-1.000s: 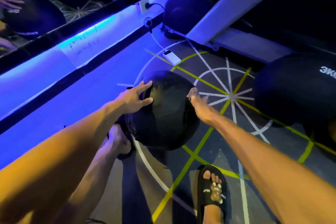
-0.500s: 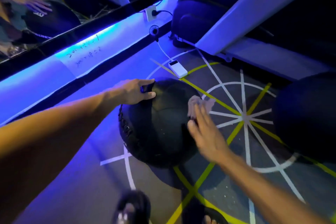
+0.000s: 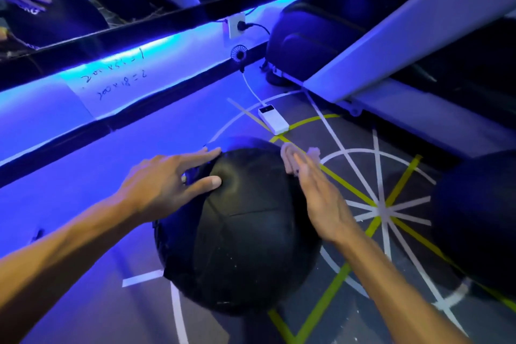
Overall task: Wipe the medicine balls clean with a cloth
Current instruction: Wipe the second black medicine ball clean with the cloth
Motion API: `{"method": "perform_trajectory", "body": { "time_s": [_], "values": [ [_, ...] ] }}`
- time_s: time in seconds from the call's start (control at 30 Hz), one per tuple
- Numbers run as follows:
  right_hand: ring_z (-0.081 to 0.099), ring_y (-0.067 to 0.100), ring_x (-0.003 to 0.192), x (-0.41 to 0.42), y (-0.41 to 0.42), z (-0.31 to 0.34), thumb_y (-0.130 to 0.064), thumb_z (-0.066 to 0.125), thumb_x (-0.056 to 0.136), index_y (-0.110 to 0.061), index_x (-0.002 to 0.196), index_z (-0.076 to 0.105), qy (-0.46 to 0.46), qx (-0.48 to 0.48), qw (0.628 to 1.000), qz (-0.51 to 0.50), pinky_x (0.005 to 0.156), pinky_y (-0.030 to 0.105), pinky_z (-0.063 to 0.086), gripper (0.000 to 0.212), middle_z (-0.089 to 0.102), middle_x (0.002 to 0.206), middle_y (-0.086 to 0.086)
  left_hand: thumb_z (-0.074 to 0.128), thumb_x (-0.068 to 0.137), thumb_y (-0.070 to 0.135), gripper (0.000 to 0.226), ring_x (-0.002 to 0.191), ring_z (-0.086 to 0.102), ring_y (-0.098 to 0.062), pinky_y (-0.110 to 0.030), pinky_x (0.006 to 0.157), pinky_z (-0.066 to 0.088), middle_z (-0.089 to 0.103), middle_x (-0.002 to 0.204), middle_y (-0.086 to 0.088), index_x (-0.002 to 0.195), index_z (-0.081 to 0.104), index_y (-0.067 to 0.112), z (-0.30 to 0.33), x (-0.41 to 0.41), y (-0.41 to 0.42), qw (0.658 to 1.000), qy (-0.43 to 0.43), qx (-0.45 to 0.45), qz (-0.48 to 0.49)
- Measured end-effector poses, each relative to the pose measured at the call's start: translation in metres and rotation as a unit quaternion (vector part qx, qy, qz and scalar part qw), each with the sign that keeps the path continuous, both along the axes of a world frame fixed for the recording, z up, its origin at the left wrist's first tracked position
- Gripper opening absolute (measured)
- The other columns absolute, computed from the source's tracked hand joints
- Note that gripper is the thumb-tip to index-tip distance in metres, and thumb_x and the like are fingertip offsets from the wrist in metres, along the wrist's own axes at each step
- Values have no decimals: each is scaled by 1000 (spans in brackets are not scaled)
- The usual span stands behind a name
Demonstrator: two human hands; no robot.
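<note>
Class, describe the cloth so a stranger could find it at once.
Find the black ball on the floor under both hands. At its far right edge, the right hand presses a small crumpled cloth. It is pale pink, unlike the white box beyond.

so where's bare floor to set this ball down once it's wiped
Bare floor lies left of the medicine ball, up to the dark wall strip. The right is crowded: a second ball sits there, with the power bank and its cable ahead.

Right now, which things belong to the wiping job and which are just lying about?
In use: medicine ball, cloth, left hand steadying the ball, right hand pressing the cloth.

Lying about: power bank, small fan, second ball.
</note>
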State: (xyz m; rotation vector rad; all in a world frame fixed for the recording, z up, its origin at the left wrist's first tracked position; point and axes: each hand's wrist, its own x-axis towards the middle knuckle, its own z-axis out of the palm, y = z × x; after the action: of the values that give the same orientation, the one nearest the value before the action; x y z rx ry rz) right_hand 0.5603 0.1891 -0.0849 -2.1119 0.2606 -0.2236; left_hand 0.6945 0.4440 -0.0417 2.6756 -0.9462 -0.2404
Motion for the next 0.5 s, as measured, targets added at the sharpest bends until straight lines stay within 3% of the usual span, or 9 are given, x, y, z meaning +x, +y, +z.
{"method": "perform_trajectory", "body": {
  "time_s": [0.07, 0.17, 0.23, 0.3, 0.4, 0.43, 0.5],
  "values": [
    [11, -11, 150, 4, 14, 11, -55, 23, 105, -32, 155, 39, -28, -90, 995, 35, 127, 37, 14, 57, 31, 162, -21, 14, 66, 99, 82, 102, 67, -13, -32, 74, 45, 38, 150, 40, 142, 27, 74, -3, 2, -4, 1000, -12, -12, 9],
    [16, 17, 157, -30, 53, 7, -54, 28, 106, -15, 158, 37, -120, -255, 947, 156, 127, 44, 13, 65, 26, 168, -3, 14, 67, 99, 79, 102, 68, -7, -31, 75, 49, 32, 148, 46, 142, 26, 75, -6, 3, -3, 999, -13, -32, 8],
    [19, 18, 156, -45, 51, -4, -55, 25, 106, -18, 159, 33, -126, -304, 920, 214, 127, 41, 14, 65, 26, 168, -5, 16, 68, 100, 76, 101, 68, -1, -32, 80, 53, 30, 146, 50, 140, 25, 77, -10, 1, 0, 998, -2, -56, 11],
    [23, 10, 154, -31, 23, -12, -57, 21, 107, -22, 159, 35, -105, -266, 945, 160, 127, 38, 17, 63, 31, 165, -10, 17, 70, 99, 73, 102, 68, 2, -31, 81, 54, 28, 143, 55, 139, 26, 77, -13, -4, -1, 997, -6, -79, 15],
    [13, -13, 149, 4, -19, -8, -61, 15, 106, -38, 156, 35, 15, -76, 997, 5, 127, 37, 17, 59, 27, 162, -28, 17, 69, 99, 72, 105, 67, 3, -28, 76, 50, 27, 140, 58, 138, 27, 78, -13, -11, -7, 996, -14, -87, 19],
    [11, -21, 145, 10, -23, -4, -59, 15, 106, -45, 153, 35, 39, -50, 998, -5, 127, 34, 16, 53, 26, 158, -36, 16, 70, 99, 73, 106, 66, 3, -26, 73, 47, 27, 140, 57, 138, 26, 78, -13, -12, -9, 996, -22, -85, 18],
    [14, -22, 143, 8, -11, 5, -56, 20, 106, -51, 147, 36, -9, -63, 998, 19, 126, 27, 15, 44, 26, 150, -46, 14, 70, 98, 73, 107, 66, 1, -24, 67, 42, 28, 142, 55, 139, 27, 77, -14, -9, -13, 997, -35, -73, 16]
  ]
}}
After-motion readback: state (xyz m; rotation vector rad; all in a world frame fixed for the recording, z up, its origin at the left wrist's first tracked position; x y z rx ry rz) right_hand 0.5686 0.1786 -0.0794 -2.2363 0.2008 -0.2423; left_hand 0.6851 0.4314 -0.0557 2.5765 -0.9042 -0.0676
